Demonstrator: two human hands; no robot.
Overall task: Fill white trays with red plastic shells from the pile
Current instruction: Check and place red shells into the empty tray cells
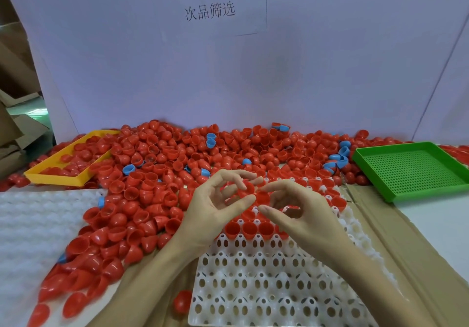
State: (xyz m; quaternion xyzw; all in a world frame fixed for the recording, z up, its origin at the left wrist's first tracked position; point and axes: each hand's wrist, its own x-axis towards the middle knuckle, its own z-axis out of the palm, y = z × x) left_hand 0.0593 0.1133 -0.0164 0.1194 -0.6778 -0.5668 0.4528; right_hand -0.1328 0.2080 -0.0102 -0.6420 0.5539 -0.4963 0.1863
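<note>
A big pile of red plastic shells (157, 164) covers the table's middle and left. In front of me lies a white tray (253, 276) with rows of holes; its far rows hold red shells (250, 229), its near rows show bare holes. My left hand (215, 202) and my right hand (299, 207) meet above the tray's far half. Between their fingertips sit red shells (253, 192): the left fingers curl on one, and the right fingertips touch the neighbouring one.
A yellow tray (63, 174) with red shells sits at the back left, a green perforated tray (416, 169) at the back right. Blue shells (210, 140) are scattered in the pile. White bubbled sheet (33, 225) lies left. One red shell (182, 301) rests by the tray's near-left corner.
</note>
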